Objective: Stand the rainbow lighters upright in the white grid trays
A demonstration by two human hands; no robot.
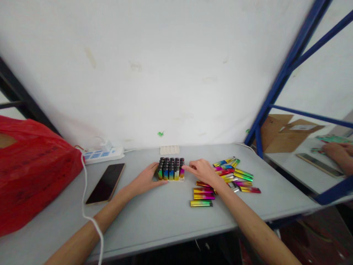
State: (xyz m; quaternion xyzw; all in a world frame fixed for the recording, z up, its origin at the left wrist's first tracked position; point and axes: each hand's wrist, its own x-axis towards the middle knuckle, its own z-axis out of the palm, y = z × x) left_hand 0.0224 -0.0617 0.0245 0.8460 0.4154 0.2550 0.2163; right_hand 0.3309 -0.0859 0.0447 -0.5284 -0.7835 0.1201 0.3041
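Note:
Several lighters (171,171) with black tops and shiny multicoloured bodies stand upright in rows in a white tray (180,179). My left hand (147,179) is wrapped round the tray's left side, its thumb along the front and its fingers behind. From the right, my right hand (202,170) has its fingertips on the front right lighter (182,173), with the other fingers curled. To the right of the tray, partly under my right forearm, lies a loose pile of lighters (234,176) in gold, pink, green, red and blue.
A second white tray (169,149) rests by the wall. On the left are a phone (106,184), a power strip (106,154), a white cable (85,191) crossing my left forearm, and a red bag (35,173). Beyond the blue frame (284,73), another person's hand (339,152) shows.

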